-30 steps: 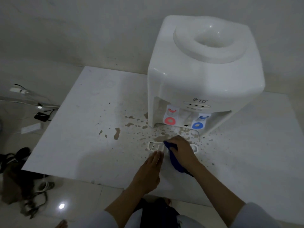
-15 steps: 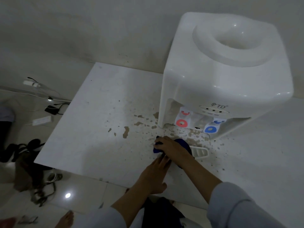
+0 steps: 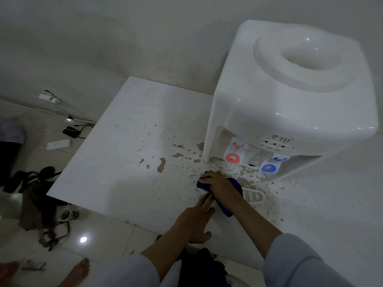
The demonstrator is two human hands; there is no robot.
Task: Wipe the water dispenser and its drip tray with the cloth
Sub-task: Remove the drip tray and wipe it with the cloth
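Observation:
A white tabletop water dispenser (image 3: 290, 112) with a red tap and a blue tap stands on a white stained slab (image 3: 132, 154). Its white drip tray (image 3: 253, 196) lies on the slab in front of the taps, partly hidden under my right forearm. My right hand (image 3: 220, 183) grips a dark blue cloth (image 3: 224, 208) and presses it on the left end of the tray. My left hand (image 3: 196, 220) lies just below it with straight fingers touching the tray's near left edge.
Brown stains and specks cover the slab in front of the dispenser. On the floor to the left lie cables, a power strip (image 3: 59, 144) and dark bags (image 3: 35, 183). A bare foot (image 3: 76, 272) shows at the bottom left. A wall stands behind.
My right hand with the cloth has moved from the middle of the tray to its left end. The left hand stays beside the tray. My view has shifted left.

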